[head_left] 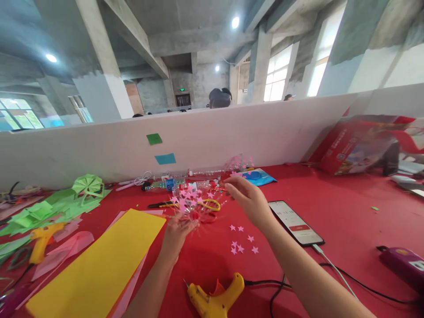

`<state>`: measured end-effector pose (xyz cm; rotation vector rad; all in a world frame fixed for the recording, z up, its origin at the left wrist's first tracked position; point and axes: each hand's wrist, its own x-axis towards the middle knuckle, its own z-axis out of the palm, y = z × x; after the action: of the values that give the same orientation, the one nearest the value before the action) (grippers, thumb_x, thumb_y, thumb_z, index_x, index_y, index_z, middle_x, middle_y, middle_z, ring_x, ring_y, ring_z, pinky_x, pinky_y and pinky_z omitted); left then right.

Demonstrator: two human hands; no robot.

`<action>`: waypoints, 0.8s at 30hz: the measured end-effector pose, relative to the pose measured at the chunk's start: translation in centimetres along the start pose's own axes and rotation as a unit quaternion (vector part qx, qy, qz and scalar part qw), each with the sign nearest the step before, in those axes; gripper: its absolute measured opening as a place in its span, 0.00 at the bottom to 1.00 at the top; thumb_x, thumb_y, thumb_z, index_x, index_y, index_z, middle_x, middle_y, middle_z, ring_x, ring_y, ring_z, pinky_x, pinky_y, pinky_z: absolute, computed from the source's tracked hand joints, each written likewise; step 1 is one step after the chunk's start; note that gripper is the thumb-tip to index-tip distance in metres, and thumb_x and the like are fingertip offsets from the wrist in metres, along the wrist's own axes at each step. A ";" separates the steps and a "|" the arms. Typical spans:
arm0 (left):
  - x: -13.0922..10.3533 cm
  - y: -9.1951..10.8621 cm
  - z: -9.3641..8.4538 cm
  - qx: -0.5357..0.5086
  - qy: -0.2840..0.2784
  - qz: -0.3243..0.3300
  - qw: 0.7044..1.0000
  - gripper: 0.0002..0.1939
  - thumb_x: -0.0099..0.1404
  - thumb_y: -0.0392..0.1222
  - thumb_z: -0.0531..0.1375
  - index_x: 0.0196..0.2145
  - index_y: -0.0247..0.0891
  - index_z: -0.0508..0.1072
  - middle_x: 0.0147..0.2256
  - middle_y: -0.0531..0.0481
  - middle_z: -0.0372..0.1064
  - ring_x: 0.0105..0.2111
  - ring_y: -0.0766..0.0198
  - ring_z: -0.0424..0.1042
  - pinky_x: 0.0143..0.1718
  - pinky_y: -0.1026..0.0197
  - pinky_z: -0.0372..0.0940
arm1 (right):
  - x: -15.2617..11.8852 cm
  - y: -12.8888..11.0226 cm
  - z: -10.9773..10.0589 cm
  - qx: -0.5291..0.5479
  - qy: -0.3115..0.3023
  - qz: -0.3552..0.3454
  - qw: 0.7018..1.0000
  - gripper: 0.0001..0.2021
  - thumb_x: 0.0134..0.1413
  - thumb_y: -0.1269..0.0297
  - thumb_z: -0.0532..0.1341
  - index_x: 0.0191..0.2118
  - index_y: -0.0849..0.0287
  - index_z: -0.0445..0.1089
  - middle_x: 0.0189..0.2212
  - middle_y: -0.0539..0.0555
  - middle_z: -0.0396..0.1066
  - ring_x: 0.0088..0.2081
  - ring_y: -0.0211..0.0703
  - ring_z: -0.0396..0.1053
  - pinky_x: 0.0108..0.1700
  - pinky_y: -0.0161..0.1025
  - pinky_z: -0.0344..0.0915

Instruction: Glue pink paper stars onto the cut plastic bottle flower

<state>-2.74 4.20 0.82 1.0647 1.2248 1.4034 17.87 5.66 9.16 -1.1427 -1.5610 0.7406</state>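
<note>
My left hand [179, 227] grips a cut clear plastic bottle [195, 215] whose strips splay out like a flower, with a red cap at its centre. Pink paper stars [187, 198] are on its strips. To the right of it my right hand [247, 198] is raised, thumb and fingertips close together; anything between them is too small to make out. Several loose pink stars [240, 248] lie on the red table below my hands. A yellow glue gun [215, 296] rests at the near edge. Yellow-handled scissors [211, 204] lie behind the bottle piece, partly hidden.
Yellow paper [99, 269] covers the left front, beside green paper pieces [29, 216] and another yellow glue gun [43, 243]. A phone [296, 223] with a cable lies right of my right arm. Bottles and a blue packet [260, 176] line the white partition [212, 141].
</note>
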 end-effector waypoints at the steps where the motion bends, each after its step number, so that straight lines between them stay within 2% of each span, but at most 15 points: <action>1: 0.1 0.4 0.0 0.000 0.006 0.001 1.000 0.24 0.41 0.48 0.71 0.36 0.37 0.72 0.26 0.53 0.74 0.28 0.61 0.76 0.35 0.60 0.69 | -0.3 -0.4 -0.2 -0.006 0.018 -0.037 0.999 0.11 0.55 0.57 0.56 0.37 0.57 0.68 0.34 0.53 0.73 0.35 0.42 0.71 0.38 0.37 0.67; 6: -0.2 1.1 0.3 0.000 0.020 -0.003 1.000 0.23 0.43 0.47 0.70 0.36 0.37 0.72 0.27 0.53 0.75 0.31 0.62 0.76 0.37 0.62 0.68 | -2.0 -1.1 0.2 -0.078 -0.010 -0.196 0.977 0.07 0.57 0.68 0.54 0.36 0.57 0.69 0.32 0.52 0.73 0.33 0.39 0.70 0.36 0.35 0.66; 9: -0.5 0.3 0.3 -0.008 0.032 -0.006 0.999 0.25 0.42 0.46 0.70 0.38 0.37 0.72 0.31 0.52 0.76 0.34 0.62 0.76 0.40 0.62 0.67 | -2.3 -1.1 0.9 -0.126 -0.026 -0.285 0.950 0.07 0.58 0.71 0.54 0.37 0.58 0.69 0.32 0.53 0.73 0.35 0.40 0.68 0.38 0.37 0.65; 11: -0.7 -0.4 0.2 -0.015 0.036 -0.010 0.999 0.26 0.41 0.46 0.71 0.38 0.37 0.72 0.32 0.51 0.76 0.35 0.62 0.76 0.40 0.62 0.67 | -2.4 -1.0 1.3 -0.138 -0.038 -0.318 0.937 0.07 0.59 0.71 0.55 0.38 0.58 0.69 0.32 0.53 0.73 0.35 0.41 0.67 0.38 0.38 0.65; 15: -1.2 -1.2 0.0 -0.021 0.032 -0.017 0.999 0.24 0.42 0.46 0.70 0.38 0.37 0.73 0.32 0.51 0.77 0.36 0.61 0.75 0.40 0.62 0.67 | -2.6 -0.7 2.2 -0.143 -0.070 -0.310 0.937 0.07 0.59 0.71 0.56 0.41 0.57 0.69 0.34 0.53 0.74 0.37 0.42 0.67 0.41 0.40 0.65; 19: -1.7 -1.0 0.2 -0.025 0.025 -0.012 0.999 0.22 0.44 0.46 0.69 0.38 0.37 0.73 0.34 0.50 0.76 0.36 0.60 0.75 0.41 0.62 0.67 | -3.1 -0.7 2.8 -0.157 -0.104 -0.289 0.939 0.12 0.53 0.76 0.58 0.43 0.57 0.67 0.33 0.51 0.74 0.37 0.41 0.68 0.43 0.40 0.64; 24: -2.2 -0.5 0.7 -0.049 0.021 0.001 0.999 0.21 0.44 0.44 0.69 0.38 0.36 0.74 0.34 0.49 0.76 0.36 0.60 0.75 0.42 0.60 0.67 | -3.7 -1.0 3.1 -0.163 -0.103 -0.270 0.943 0.11 0.54 0.77 0.56 0.42 0.56 0.66 0.30 0.49 0.72 0.34 0.40 0.68 0.41 0.38 0.63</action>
<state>-1.65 2.20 0.34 0.9730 1.1720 1.4779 14.73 2.16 7.80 -0.8114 -2.1108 0.2388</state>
